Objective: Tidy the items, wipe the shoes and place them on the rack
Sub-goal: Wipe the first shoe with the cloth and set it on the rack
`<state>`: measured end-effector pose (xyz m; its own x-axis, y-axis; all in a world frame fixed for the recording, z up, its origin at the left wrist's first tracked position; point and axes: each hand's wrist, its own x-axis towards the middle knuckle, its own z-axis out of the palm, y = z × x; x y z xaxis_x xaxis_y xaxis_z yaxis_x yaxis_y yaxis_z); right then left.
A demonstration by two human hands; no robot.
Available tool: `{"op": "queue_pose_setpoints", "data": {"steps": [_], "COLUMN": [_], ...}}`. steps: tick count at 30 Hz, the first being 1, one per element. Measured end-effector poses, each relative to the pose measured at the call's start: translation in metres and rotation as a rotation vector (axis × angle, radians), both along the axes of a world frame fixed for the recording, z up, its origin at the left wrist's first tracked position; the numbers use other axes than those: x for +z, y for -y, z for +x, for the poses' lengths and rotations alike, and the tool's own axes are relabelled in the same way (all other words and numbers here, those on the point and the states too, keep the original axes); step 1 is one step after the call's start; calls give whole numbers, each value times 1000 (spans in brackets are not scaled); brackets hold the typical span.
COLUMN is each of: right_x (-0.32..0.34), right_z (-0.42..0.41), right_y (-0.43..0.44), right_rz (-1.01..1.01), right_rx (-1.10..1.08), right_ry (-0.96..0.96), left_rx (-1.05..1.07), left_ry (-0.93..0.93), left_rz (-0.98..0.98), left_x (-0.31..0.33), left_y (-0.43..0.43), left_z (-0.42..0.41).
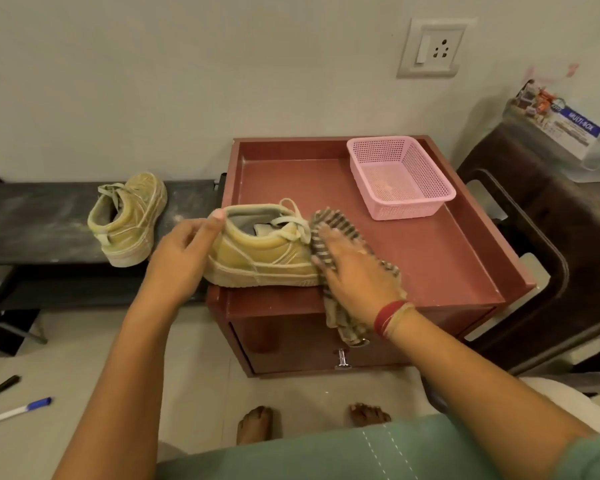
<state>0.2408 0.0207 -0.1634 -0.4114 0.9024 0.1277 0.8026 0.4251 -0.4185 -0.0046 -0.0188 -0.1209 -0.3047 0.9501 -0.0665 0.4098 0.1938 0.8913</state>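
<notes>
The cabinet top [430, 258] lies bare at its middle and front-right corner. The pink basket [400, 176] fills the back-right corner. The shoe [260, 251] and cloth [340, 230] block the front-left edge.

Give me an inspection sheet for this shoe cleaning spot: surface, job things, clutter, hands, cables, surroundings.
Surface: cabinet top, red-brown with a raised rim.
Job's things: near shoe at the top's front left; far shoe on the dark rack; striped cloth against the near shoe's toe end.
Clutter: pink basket at the top's back right; pens on the floor.
Hands: left hand grips the near shoe's heel; right hand presses the striped cloth.
Cables: nothing seen.
Surroundings: wall socket; dark stool at right.
</notes>
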Motion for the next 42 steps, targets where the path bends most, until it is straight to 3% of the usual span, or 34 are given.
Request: {"op": "queue_pose_setpoints", "data": {"steps": [2, 3, 6, 9, 10, 12, 15, 16, 18, 20, 21, 24, 27, 29, 31, 33, 34, 36, 38, 40, 42], "right_x": [-3, -4, 5, 13, 11, 2, -5, -3, 5, 12, 14, 3, 1, 5, 7, 9, 8, -2, -9, -4, 5], "right_z": [14, 19, 18, -2, -7, -6, 16, 22, 24, 14, 7, 1, 20, 33, 33, 23, 17, 13, 21, 28, 32], "right_y": [-7, -11, -12, 8, 15, 17, 1, -3, -4, 8, 17, 27, 4, -11, -11, 1, 8, 15, 8, -1, -5], "right_rz": [29, -10, -129, -67, -88, -64, -26, -67, -129, -70, -50, -6, -48, -130, -157, -108, -98, -67, -87, -215, -247], "right_rx": [-152, -222, -327, -76, 26, 82, -143, -230, -311, -178, -63, 110, -123, -231, -244, -145, -80, -31, -149, -253, -310], "right_ry": [210, 228, -135, -422, -394, -150, 229, 217, 6, -209, -215, 121, 334, 280, 65, -48, -13, 171, 294, 268, 79], "left_rx": [-9, -9, -132, -361, -383, -358, -315, -310, -308, -312, -311, -314, -320, -316, -237, -73, 15, 134, 155, 172, 186], "left_ry": [-11, -39, -269, -524, -574, -617, -600, -585, -566, -551, -545, -527, -494, -414, -244, -49, -18, -125, -238, -259, -283], "left_rz": [31, 66, 182, 140, 121, 132, 173, 183, 185, 183, 187, 196, 189, 183, 167, 161, 162, 82, -107, -213, -223], "left_x": [-2, -1, 4, 1, -2, -6, -9, -9, -10, -10, -9, -9, -9, -8, -8, -5, -4, -3, -2, 0, 3], "left_y": [2, 5, 14, 21, 21, 19, 16, 15, 12, 10, 10, 9, 10, 9, 9, 9, 8, 7, 7, 7, 8], "left_z": [-1, -2, -7, -3, -1, 2, 3, 2, 2, 1, 1, 0, 0, 0, 3, 9, 12, 19, 21, 20, 19]}}
